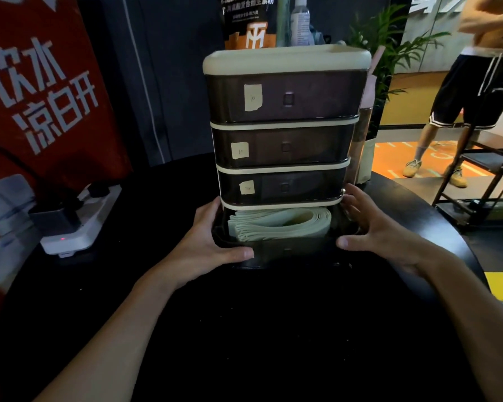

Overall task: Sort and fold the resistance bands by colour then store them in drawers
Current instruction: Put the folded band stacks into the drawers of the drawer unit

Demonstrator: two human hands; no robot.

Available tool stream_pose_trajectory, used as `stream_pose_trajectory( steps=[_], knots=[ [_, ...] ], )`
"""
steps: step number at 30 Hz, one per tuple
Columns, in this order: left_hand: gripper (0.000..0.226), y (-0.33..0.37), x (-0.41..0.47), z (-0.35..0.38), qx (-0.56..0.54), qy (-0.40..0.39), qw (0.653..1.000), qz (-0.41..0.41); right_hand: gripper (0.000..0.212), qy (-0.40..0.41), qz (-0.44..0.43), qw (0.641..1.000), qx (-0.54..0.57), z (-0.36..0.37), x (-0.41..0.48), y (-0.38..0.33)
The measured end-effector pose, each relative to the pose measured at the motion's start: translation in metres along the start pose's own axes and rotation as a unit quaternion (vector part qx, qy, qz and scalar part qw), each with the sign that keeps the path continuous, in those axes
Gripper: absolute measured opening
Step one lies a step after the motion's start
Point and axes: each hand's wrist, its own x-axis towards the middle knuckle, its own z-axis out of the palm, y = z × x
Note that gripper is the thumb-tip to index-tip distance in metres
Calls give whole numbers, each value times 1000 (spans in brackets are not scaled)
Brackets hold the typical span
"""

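Note:
A dark drawer unit with cream trim stands on the black table. Its upper three drawers are closed and each carries a paper label. The bottom drawer is pulled out towards me. Inside it lies a folded stack of pale green resistance bands. My left hand grips the drawer's left front corner, thumb along the front edge. My right hand holds the right side, thumb on the front corner and fingers along the drawer's wall.
A white power strip with a black plug sits on the black table at the left. A red banner stands behind it. A person stands by a metal ladder at the right. A bottle and plant stand behind the unit.

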Motion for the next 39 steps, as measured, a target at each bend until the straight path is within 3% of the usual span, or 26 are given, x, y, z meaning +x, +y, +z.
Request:
stream_pose_trajectory(
  steps=[4,10,15,31,34,37,39],
  knots=[
    [129,-3,7,1,-14,0,1000,-10,120,7,11,1000,-7,-4,8,6],
    [101,-9,16,8,-59,66,996,1,120,43,2,999,-19,4,23,11],
    [94,-14,21,10,-48,93,994,7,109,107,-8,994,-31,7,28,18],
    [79,-13,23,12,-69,154,985,29,70,191,-32,978,-79,19,30,17],
    [82,-13,22,11,-62,145,987,31,73,193,-28,976,-96,21,29,16],
    [98,-6,18,6,-47,128,990,33,95,185,-41,979,-79,18,23,8],
    [92,2,18,1,-58,149,986,39,97,189,-68,978,-53,17,20,-5]
  ],
)
